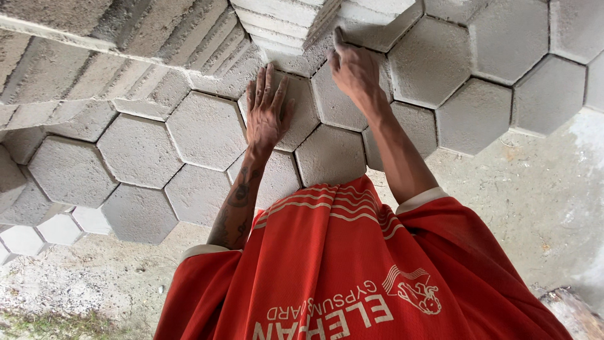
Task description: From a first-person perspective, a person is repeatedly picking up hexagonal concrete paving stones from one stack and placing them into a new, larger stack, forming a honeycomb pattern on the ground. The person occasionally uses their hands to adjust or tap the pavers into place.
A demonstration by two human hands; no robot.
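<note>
the hexagonal paver (292,110) under the left hand (265,116) lies flat among the laid ones on the ground, near the middle of the view; it has no long axis, and one of its corners points toward the person. its neighbours fit edge to edge around it, forming a field of grey hexagonal pavers (139,151) that spreads to both sides. just beyond it sits a stack of grey blocks (286,22), its lower edge touching the laid row and hiding what is behind. bare concrete ground (541,195) lies beside the laid field on the right. a red shirt (352,271) fills the lower part of the view and covers the nearest pavers.

the left hand rests palm down, fingers straight and spread; its grip is fully open, holding nothing. the right hand (355,69) reaches farther, wrist bent, fingertips pressed to the bottom edge of the stack; its grip is loosely curled, clasping nothing that shows. both forearms stretch forward.
</note>
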